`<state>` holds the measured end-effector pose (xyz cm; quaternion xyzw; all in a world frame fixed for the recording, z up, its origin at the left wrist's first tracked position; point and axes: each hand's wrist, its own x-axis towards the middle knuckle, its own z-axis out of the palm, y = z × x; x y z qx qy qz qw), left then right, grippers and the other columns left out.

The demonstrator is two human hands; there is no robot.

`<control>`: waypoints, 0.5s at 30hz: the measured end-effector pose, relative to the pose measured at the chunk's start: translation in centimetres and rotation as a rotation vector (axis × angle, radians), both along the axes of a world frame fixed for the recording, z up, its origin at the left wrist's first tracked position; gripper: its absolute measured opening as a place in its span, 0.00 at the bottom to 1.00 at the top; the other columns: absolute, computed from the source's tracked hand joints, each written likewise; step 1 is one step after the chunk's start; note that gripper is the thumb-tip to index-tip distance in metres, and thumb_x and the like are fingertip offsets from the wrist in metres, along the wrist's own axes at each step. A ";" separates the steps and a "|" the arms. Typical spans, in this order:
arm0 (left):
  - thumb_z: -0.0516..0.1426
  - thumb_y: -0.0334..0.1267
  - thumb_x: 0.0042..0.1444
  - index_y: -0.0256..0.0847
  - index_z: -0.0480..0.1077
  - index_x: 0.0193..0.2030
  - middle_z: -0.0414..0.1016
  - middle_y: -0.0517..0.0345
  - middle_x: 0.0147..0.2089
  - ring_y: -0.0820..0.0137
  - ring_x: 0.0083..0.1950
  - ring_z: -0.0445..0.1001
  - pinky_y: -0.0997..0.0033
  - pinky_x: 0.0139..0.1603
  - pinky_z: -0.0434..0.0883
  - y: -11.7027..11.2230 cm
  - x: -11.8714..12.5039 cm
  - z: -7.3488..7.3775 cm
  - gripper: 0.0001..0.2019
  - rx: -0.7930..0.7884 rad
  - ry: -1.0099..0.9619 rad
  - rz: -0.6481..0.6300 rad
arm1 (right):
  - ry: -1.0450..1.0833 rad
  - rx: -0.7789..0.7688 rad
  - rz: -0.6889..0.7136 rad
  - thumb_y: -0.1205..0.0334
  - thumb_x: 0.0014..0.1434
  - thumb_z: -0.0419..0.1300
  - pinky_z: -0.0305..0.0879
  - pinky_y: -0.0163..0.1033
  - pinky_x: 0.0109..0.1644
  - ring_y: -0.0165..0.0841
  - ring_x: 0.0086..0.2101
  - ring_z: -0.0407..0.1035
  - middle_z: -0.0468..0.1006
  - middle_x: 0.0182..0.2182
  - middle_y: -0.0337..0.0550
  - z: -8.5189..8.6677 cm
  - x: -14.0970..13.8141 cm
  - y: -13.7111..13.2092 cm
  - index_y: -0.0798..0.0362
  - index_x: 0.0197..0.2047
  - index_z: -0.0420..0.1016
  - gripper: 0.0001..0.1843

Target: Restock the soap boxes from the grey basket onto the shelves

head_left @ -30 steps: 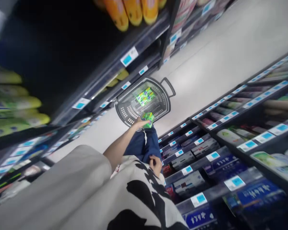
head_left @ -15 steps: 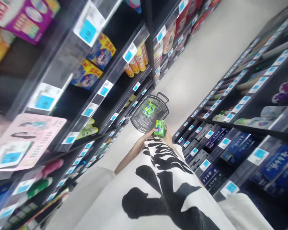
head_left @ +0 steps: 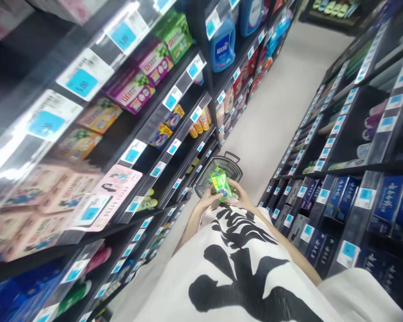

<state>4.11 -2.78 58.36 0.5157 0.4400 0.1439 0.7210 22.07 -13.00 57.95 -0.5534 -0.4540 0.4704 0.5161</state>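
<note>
In front of my waist I hold a green soap pack (head_left: 221, 186) with a yellow corner and blue-and-white lettering. The fingers of my left hand (head_left: 208, 197) are closed on its lower left side. My right hand (head_left: 241, 195) has its fingers curled at the pack's right edge; its fingertips are partly hidden. Below and beyond the hands, a dark grey shopping basket (head_left: 234, 166) with a raised handle rests on the floor. Green packs (head_left: 216, 171) lie in it, mostly covered by the pack I hold.
Tall dark shelves (head_left: 174, 107) with blue-and-white price tags line the left, carrying boxed soap (head_left: 156, 61) and blue detergent bottles (head_left: 222, 45). Opposite stand shelves with dark blue boxes (head_left: 342, 197). A pale floor aisle (head_left: 272, 107) runs between them toward slippers (head_left: 336, 9) at the far end.
The green pack has turned and tilted in my hands, and my right hand shows more at its right side. The view has shifted, so more upper shelves appear and the basket sits lower.
</note>
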 end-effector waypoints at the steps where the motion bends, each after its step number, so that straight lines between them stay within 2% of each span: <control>1: 0.69 0.38 0.48 0.39 0.72 0.52 0.80 0.48 0.48 0.52 0.56 0.77 0.47 0.62 0.73 0.2 -0.2 0.6 0.24 0.105 0.072 -0.027 | 0.088 -0.043 -0.010 0.45 0.47 0.79 0.69 0.57 0.66 0.51 0.68 0.61 0.64 0.70 0.54 0.1 -0.1 -0.1 0.42 0.72 0.61 0.54; 3: 0.71 0.35 0.42 0.40 0.71 0.51 0.77 0.49 0.51 0.53 0.58 0.76 0.50 0.63 0.72 0.5 -0.3 1.8 0.27 0.387 0.254 -0.106 | 0.247 -0.130 -0.046 0.46 0.44 0.79 0.72 0.55 0.64 0.49 0.65 0.66 0.66 0.69 0.53 0.1 -0.1 -0.4 0.41 0.74 0.56 0.59; 6: 0.69 0.29 0.42 0.41 0.70 0.55 0.71 0.49 0.56 0.56 0.58 0.74 0.54 0.63 0.72 0.4 0.2 3.6 0.30 0.706 0.415 -0.264 | 0.361 -0.219 -0.178 0.44 0.42 0.79 0.74 0.53 0.61 0.47 0.57 0.74 0.74 0.61 0.54 -0.1 0.0 -0.5 0.44 0.72 0.59 0.58; 10: 0.64 0.29 0.46 0.44 0.68 0.61 0.70 0.50 0.58 0.56 0.58 0.74 0.56 0.60 0.74 -0.6 1.3 4.9 0.32 0.860 0.448 -0.419 | 0.357 -0.279 -0.394 0.40 0.38 0.79 0.76 0.56 0.58 0.49 0.51 0.78 0.82 0.49 0.53 -0.2 0.7 -0.3 0.51 0.62 0.68 0.52; 12: 0.64 0.29 0.46 0.45 0.67 0.62 0.70 0.50 0.58 0.55 0.58 0.74 0.55 0.59 0.75 -1.3 1.8 4.9 0.33 0.900 0.440 -0.420 | 0.309 -0.282 -0.425 0.38 0.38 0.78 0.77 0.57 0.57 0.50 0.52 0.78 0.83 0.49 0.55 0.0 1.2 -0.4 0.52 0.57 0.72 0.48; 15: 0.63 0.27 0.46 0.46 0.67 0.62 0.70 0.49 0.60 0.55 0.64 0.72 0.53 0.65 0.72 -2.3 2.1 4.4 0.34 0.959 0.324 -0.345 | 0.170 -0.204 -0.442 0.37 0.40 0.77 0.75 0.58 0.60 0.51 0.53 0.77 0.82 0.51 0.56 1.1 1.8 -1.2 0.53 0.55 0.75 0.44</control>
